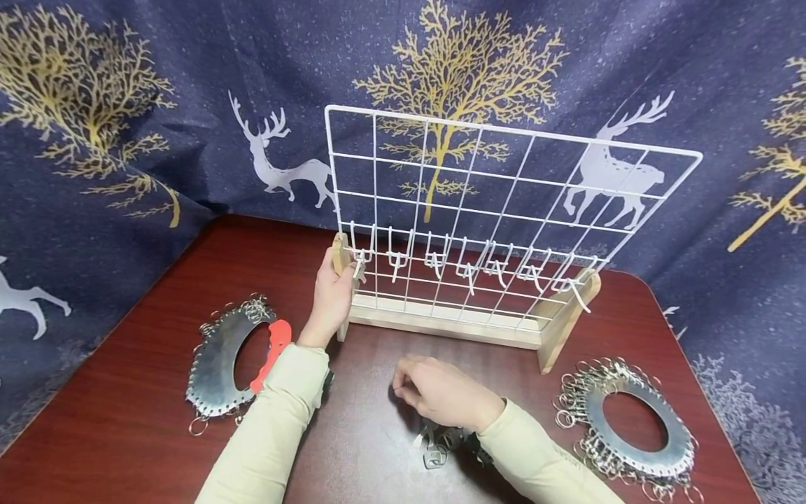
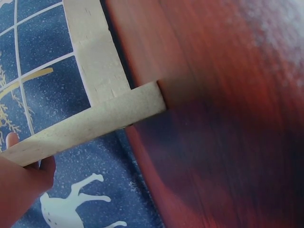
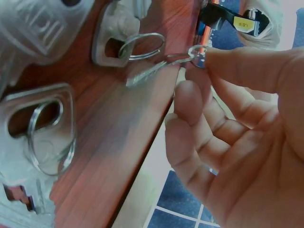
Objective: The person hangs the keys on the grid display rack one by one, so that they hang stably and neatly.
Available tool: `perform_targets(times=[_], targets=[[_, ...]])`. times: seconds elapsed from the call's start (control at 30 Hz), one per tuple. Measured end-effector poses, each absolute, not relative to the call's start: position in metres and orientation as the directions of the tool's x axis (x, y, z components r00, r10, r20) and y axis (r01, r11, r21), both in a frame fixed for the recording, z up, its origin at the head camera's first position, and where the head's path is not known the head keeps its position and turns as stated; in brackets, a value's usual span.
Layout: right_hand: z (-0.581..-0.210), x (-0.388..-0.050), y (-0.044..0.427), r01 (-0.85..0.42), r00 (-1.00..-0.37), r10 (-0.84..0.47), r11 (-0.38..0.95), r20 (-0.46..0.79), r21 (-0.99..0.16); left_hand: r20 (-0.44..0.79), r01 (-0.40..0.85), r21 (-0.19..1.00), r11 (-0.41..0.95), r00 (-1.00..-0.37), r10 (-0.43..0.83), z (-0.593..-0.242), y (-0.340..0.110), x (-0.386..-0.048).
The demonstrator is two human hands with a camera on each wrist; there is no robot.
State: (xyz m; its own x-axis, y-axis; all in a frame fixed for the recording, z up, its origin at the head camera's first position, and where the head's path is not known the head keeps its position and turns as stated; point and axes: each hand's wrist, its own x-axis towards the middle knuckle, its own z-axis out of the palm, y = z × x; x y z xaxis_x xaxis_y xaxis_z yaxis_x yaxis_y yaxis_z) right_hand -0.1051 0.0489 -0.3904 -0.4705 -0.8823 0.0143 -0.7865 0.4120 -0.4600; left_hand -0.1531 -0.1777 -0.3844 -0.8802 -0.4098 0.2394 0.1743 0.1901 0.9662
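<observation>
My left hand [image 1: 332, 294] grips the left wooden upright [image 2: 109, 111] of a white wire grid rack [image 1: 513, 133]. By its thumb, something small and metallic shows at the leftmost hook; the head view is too coarse to tell what. My right hand [image 1: 437, 392] is over the table in front of the rack. In the right wrist view its thumb and forefinger pinch a ring with a key [image 3: 147, 76] on it; the other fingers are curled. Under this hand lie several loose keys [image 1: 434, 458] with rings, partly hidden by the wrist.
Several white hooks [image 1: 466, 269] hang in a row on the grid. At left lies a curved metal plate [image 1: 214, 364] with a red handle [image 1: 277, 350] and rings round its edge. A round metal plate [image 1: 592, 413] with many rings lies at right. A patterned curtain [image 1: 283, 42] hangs behind.
</observation>
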Motion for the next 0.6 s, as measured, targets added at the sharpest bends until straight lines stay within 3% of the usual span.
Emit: perform_targets(times=[0.6], targets=[[-0.3841,-0.104,0.0443,-0.742,-0.55,-0.83,0.431,0.097,-0.513,0.234,0.147,0.962,0.23,-0.878,-0.416,-0.3795,-0.1764,-0.1518]])
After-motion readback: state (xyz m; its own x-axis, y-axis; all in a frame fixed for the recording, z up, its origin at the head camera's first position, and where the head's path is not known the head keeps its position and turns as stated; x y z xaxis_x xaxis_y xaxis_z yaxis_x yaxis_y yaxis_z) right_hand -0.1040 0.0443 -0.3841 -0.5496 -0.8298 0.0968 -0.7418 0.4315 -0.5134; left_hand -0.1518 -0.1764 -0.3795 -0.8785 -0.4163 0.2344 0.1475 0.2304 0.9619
